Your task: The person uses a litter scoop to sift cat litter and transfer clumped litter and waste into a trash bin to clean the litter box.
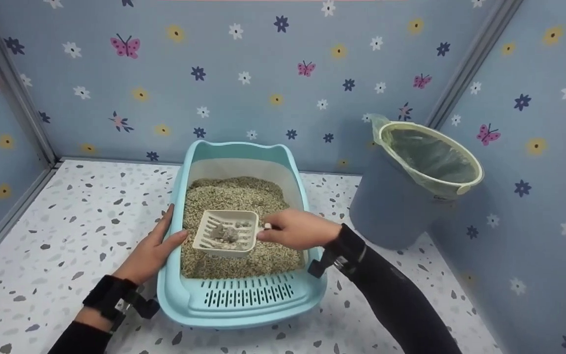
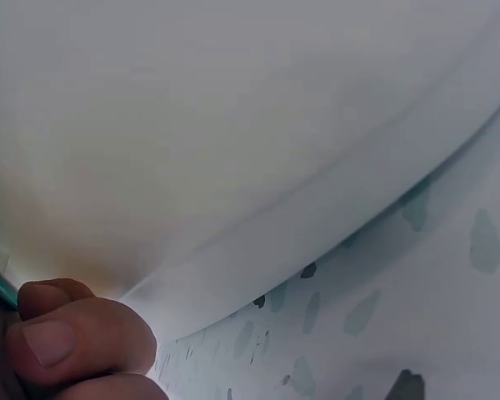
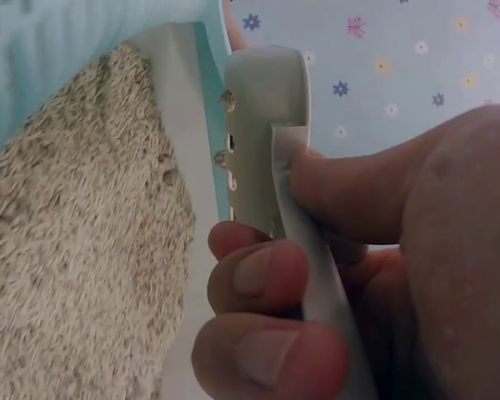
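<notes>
A light blue litter box (image 1: 243, 317) holds tan granular litter (image 1: 239, 194). My right hand (image 1: 302, 228) grips the handle of a cream slotted litter scoop (image 1: 255, 231) above the litter. Greyish clumps (image 1: 226, 233) lie in the scoop's basket. In the right wrist view, the fingers and thumb close around the scoop handle (image 3: 304, 242). My left hand (image 1: 153, 253) holds the box's left rim, thumb over the edge and fingers along the outside. The left wrist view shows its curled fingers (image 2: 83, 337) beside the box's pale outer wall (image 2: 192, 125).
A grey-blue bin (image 1: 386, 206) with a cream ring and a translucent greenish liner (image 1: 420, 147) stands at the right, by the corner. Blue floral panels (image 1: 243, 64) enclose the back and sides. The white speckled surface (image 1: 101, 211) lies under the box and bin.
</notes>
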Demonstrator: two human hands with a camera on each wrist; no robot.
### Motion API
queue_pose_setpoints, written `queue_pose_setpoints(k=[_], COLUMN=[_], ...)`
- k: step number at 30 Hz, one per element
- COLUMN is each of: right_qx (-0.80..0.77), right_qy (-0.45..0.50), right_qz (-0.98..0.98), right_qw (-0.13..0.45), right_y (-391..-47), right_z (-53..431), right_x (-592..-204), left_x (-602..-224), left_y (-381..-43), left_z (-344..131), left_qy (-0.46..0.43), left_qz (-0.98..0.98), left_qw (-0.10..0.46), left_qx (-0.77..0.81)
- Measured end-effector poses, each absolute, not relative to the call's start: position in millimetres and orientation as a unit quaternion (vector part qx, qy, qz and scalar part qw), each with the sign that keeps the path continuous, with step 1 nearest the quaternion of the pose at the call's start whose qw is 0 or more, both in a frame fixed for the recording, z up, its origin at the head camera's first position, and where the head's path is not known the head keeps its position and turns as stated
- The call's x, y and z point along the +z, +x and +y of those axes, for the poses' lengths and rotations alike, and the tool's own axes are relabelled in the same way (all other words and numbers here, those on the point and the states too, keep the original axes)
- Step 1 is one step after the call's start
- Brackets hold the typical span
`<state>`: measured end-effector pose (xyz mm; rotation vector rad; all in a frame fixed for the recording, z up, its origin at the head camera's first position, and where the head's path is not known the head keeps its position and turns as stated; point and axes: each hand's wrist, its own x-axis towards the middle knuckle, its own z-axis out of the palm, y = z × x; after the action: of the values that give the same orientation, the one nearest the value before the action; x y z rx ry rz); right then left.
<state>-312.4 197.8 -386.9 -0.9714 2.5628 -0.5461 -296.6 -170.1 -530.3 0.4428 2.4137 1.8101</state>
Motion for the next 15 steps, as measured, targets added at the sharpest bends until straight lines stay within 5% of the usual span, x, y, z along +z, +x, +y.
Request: queue_pose_setpoints(k=[15], right_qx=[-0.209], right_qy=[-0.319], right_qz=[0.913], right_qw=[0.146], right_y=[-312], right_z=[251], right_x=[-362], left_x=[-529], left_y=[-298], left_z=[-169], left_qy=[0.14], left_qz=[0.798], left_qw=[0.047], left_qx=[0.585])
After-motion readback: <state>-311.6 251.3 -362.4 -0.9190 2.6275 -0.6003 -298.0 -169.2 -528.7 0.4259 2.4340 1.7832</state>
